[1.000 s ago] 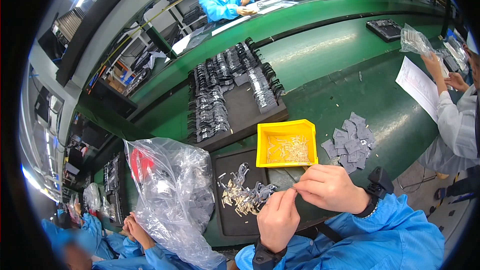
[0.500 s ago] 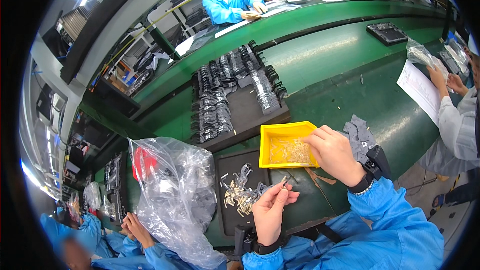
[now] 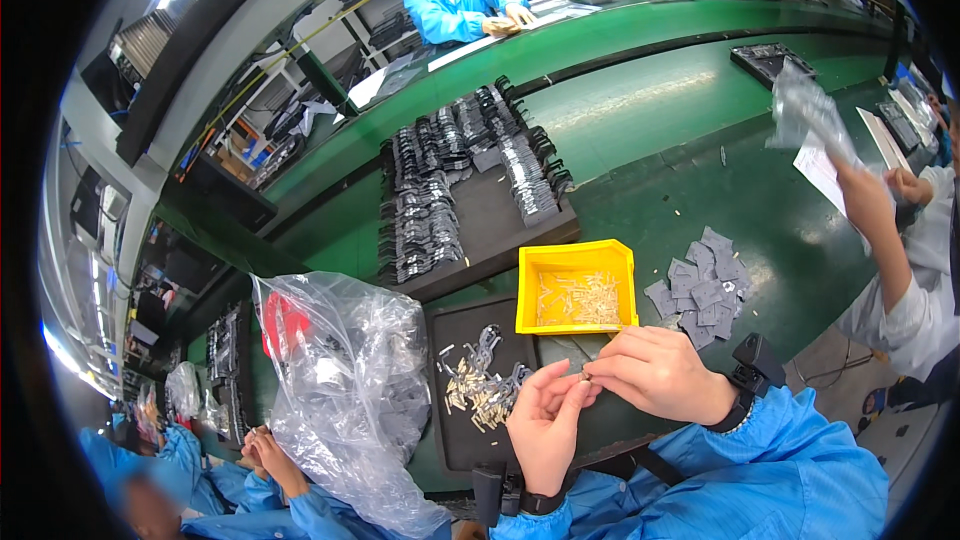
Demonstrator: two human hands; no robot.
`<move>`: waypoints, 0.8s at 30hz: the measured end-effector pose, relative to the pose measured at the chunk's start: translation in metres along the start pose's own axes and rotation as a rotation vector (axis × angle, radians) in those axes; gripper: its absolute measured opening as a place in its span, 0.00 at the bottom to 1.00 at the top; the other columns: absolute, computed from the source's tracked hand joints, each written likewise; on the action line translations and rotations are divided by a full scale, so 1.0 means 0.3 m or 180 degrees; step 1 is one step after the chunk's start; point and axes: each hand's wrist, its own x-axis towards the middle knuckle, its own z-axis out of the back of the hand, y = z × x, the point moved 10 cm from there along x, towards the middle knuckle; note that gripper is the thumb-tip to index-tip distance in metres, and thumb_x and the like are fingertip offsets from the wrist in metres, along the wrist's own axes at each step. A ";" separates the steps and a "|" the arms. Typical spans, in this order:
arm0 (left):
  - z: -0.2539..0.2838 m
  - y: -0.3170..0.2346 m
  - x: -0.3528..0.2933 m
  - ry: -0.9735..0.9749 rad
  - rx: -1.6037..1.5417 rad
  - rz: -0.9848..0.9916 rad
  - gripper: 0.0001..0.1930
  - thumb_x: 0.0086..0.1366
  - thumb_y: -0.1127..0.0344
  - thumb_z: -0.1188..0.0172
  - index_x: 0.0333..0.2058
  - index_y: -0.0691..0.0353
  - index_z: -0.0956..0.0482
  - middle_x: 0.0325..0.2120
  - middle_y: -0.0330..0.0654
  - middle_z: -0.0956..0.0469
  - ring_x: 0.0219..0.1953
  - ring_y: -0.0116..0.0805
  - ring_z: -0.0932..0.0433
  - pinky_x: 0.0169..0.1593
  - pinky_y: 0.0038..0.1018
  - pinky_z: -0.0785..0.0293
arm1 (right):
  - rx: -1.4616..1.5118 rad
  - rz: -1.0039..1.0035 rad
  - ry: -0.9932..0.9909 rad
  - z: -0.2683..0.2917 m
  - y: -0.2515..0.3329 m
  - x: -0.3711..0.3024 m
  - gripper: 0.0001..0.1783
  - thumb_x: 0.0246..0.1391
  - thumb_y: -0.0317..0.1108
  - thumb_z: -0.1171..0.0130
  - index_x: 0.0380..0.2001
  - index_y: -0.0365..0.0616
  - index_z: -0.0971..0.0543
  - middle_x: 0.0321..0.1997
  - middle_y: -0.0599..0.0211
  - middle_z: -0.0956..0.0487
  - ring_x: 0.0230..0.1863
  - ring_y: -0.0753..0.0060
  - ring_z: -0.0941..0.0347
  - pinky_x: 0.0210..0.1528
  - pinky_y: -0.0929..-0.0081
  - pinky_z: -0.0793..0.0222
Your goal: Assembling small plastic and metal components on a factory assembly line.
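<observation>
My left hand (image 3: 545,422) and my right hand (image 3: 662,376) meet fingertip to fingertip in front of the yellow bin (image 3: 526,290). A small brownish part (image 3: 586,376) is pinched in my left fingers; its shape is mostly hidden. The thumb and fingers of my right hand press together against it, and whatever they hold is too small to make out. Inside the bin lie many thin, pale pins (image 3: 590,302). Just left of my left hand, small grey metal pieces and cream-coloured pins (image 3: 478,385) are heaped on a black tray (image 3: 455,330).
Flat grey pieces (image 3: 705,290) are piled right of the bin. Behind stands a black foam block (image 3: 500,230) carrying rows of dark parts. A large clear plastic bag (image 3: 345,390) lies at left. Co-workers sit left, right and across; one at right lifts a clear bag (image 3: 810,115).
My right hand has come out of the yellow bin and down to my left fingertips. The grey pile shows more fully. The co-worker at right has raised a clear bag.
</observation>
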 end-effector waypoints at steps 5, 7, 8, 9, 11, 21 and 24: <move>0.001 -0.066 -0.029 -0.0097 0.1305 -0.0682 0.14 0.57 0.76 0.41 0.44 0.68 0.28 0.31 0.46 0.20 0.33 0.29 0.20 0.38 0.23 0.24 | -0.0087 0.0195 0.0074 -0.015 0.013 -0.003 0.07 0.39 0.30 0.38 0.26 0.45 0.23 0.26 0.71 0.25 0.29 0.72 0.27 0.30 0.76 0.31; -0.006 -0.084 -0.037 -0.0133 0.1552 -0.0864 0.14 0.57 0.76 0.40 0.43 0.67 0.27 0.30 0.46 0.20 0.32 0.28 0.20 0.37 0.23 0.24 | -0.0162 0.0309 0.0065 -0.019 0.022 -0.003 0.07 0.38 0.29 0.38 0.25 0.45 0.23 0.26 0.72 0.26 0.29 0.71 0.27 0.30 0.76 0.31; -0.014 -0.100 -0.043 -0.0168 0.1799 -0.1047 0.14 0.56 0.76 0.40 0.43 0.67 0.27 0.29 0.45 0.20 0.32 0.27 0.20 0.37 0.23 0.24 | -0.0078 0.0185 0.0013 -0.016 0.008 -0.003 0.07 0.38 0.29 0.38 0.24 0.45 0.24 0.25 0.72 0.26 0.28 0.71 0.27 0.29 0.76 0.31; -0.014 -0.097 -0.044 -0.0171 0.1799 -0.1050 0.14 0.56 0.76 0.40 0.43 0.67 0.27 0.29 0.45 0.20 0.32 0.27 0.20 0.37 0.23 0.24 | 0.0011 0.0067 -0.0038 -0.013 -0.005 -0.004 0.06 0.37 0.28 0.38 0.23 0.45 0.24 0.24 0.71 0.26 0.27 0.70 0.27 0.28 0.75 0.31; -0.013 -0.055 -0.031 -0.0033 0.1339 -0.0744 0.17 0.60 0.79 0.45 0.49 0.70 0.31 0.31 0.44 0.22 0.32 0.29 0.22 0.38 0.21 0.25 | 0.0006 -0.0065 -0.0209 0.006 -0.028 0.002 0.06 0.37 0.28 0.38 0.22 0.45 0.24 0.23 0.71 0.26 0.26 0.69 0.27 0.28 0.75 0.31; 0.019 0.100 0.002 0.0157 -0.0230 0.0340 0.16 0.65 0.73 0.50 0.51 0.70 0.31 0.33 0.41 0.25 0.36 0.28 0.25 0.40 0.21 0.28 | -0.1037 -0.0549 -0.0695 0.062 -0.184 0.054 0.05 0.40 0.30 0.37 0.24 0.45 0.22 0.20 0.67 0.26 0.23 0.63 0.28 0.26 0.70 0.32; 0.027 0.085 0.005 0.0085 0.0036 0.0080 0.15 0.64 0.73 0.50 0.50 0.70 0.30 0.32 0.40 0.26 0.35 0.28 0.25 0.39 0.21 0.28 | -0.0192 -0.0743 -0.0519 0.029 -0.151 0.013 0.04 0.43 0.28 0.38 0.25 0.43 0.22 0.22 0.65 0.25 0.24 0.63 0.27 0.26 0.72 0.31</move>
